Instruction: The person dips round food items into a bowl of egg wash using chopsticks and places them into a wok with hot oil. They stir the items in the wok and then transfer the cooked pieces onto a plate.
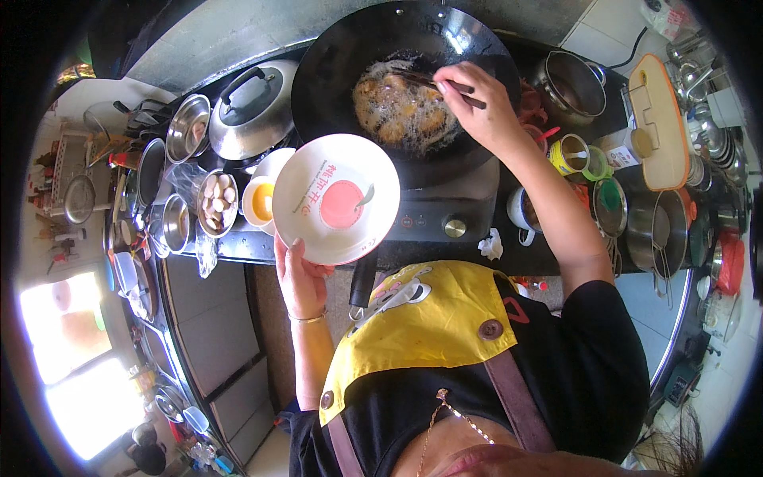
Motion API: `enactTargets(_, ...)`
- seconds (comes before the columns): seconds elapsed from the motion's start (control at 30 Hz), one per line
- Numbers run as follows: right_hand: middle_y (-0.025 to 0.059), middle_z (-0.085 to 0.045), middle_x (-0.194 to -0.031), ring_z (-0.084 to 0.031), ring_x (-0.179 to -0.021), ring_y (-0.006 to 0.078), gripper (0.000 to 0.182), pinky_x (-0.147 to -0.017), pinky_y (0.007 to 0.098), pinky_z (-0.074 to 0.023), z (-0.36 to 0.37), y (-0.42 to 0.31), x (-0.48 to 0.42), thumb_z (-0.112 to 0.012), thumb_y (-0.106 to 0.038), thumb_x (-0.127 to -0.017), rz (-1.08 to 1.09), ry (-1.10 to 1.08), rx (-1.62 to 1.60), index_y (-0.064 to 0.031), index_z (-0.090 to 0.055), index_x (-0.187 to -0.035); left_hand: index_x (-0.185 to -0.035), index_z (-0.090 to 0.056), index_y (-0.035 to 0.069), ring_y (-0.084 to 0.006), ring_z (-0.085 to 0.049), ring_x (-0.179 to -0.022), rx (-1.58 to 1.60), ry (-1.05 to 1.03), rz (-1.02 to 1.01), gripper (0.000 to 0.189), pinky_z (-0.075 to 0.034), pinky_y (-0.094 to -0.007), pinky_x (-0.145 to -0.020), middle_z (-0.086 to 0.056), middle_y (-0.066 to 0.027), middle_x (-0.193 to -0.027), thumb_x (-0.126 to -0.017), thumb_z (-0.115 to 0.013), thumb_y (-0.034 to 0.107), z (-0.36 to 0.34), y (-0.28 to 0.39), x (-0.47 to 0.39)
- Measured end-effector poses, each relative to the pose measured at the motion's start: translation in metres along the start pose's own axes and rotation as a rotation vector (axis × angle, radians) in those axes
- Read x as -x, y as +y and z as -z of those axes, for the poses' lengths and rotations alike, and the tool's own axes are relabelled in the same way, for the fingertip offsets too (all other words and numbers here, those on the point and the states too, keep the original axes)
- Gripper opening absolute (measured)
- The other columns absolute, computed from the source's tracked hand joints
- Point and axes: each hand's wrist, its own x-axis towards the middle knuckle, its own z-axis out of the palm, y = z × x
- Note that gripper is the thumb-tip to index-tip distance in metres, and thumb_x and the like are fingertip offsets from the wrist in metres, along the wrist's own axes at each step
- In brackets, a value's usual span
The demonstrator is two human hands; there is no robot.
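My left hand [303, 277] grips the lower rim of a white bowl [316, 164], tilted so that its inside faces me. The bowl bears a pink round print and some writing, and nothing lies in it. In my right hand [480, 110] is a pair of dark chopsticks [424, 78], with their tips down in foaming oil. Several browned pieces of food [393, 128] fry in that oil, inside a large black wok [331, 77]. Under the wok stands an electric cooktop [429, 206] with a round knob. The wok's handle [362, 283] points toward my yellow apron [429, 322].
Left of the wok are a domed steel lid [256, 113], a bowl of pale oval pieces [217, 201] and a small bowl of orange-yellow liquid [262, 200]. To the right stand a steel pot [572, 83], a yellow tin [566, 156], a mug [523, 208] and a crumpled tissue [490, 245].
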Motion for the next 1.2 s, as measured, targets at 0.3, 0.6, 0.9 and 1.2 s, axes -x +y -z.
enactTargets(0.3, 0.0098, -0.063, -0.085, -0.064, -0.075, 0.0193, 0.005, -0.063, 0.0288, -0.0530, 0.000, 0.015, 0.006, -0.058, -0.005, -0.083, -0.174, -0.046, -0.050, -0.0035, -0.057, -0.087, -0.132, -0.032, 0.004, -0.0142, -0.062, -0.060, -0.050, -0.040, -0.024, 0.047, -0.051, -0.0206, -0.045, -0.060, -0.0100, -0.096, -0.089, -0.045, 0.017, 0.003, -0.001, 0.000)
enactTargets(0.6, 0.0094, -0.061, -0.083, -0.061, -0.073, 0.0240, 0.007, -0.062, 0.0291, -0.0483, 0.057, 0.013, 0.013, -0.057, -0.008, -0.084, -0.124, 0.046, 0.199, -0.0047, -0.058, -0.090, -0.133, -0.029, 0.005, -0.0224, -0.066, -0.078, -0.011, -0.079, -0.012, 0.047, -0.058, -0.0320, -0.058, -0.055, -0.0140, -0.109, -0.089, -0.042, 0.015, 0.005, 0.000, 0.000)
enactTargets(0.9, 0.0081, -0.058, -0.081, -0.059, -0.069, 0.0246, 0.009, -0.060, 0.0309, -0.0472, 0.053, -0.013, 0.025, -0.058, -0.004, -0.082, -0.043, -0.170, 0.059, -0.0039, -0.055, -0.090, -0.133, -0.027, 0.004, -0.0247, -0.066, -0.080, -0.047, -0.076, -0.014, 0.049, -0.059, -0.0331, -0.061, -0.055, -0.0162, -0.108, -0.088, -0.043, 0.014, 0.002, 0.001, 0.000)
enactTargets(1.2, 0.0063, -0.060, -0.079, -0.061, -0.068, 0.0223, 0.008, -0.059, 0.0308, -0.0496, 0.037, -0.043, 0.020, -0.060, -0.009, -0.082, 0.035, -0.369, -0.164, -0.0060, -0.056, -0.088, -0.134, -0.028, 0.004, -0.0220, -0.066, -0.076, -0.031, -0.056, -0.003, 0.051, -0.058, -0.0318, -0.060, -0.057, -0.0151, -0.106, -0.086, -0.045, 0.011, 0.002, 0.001, 0.003)
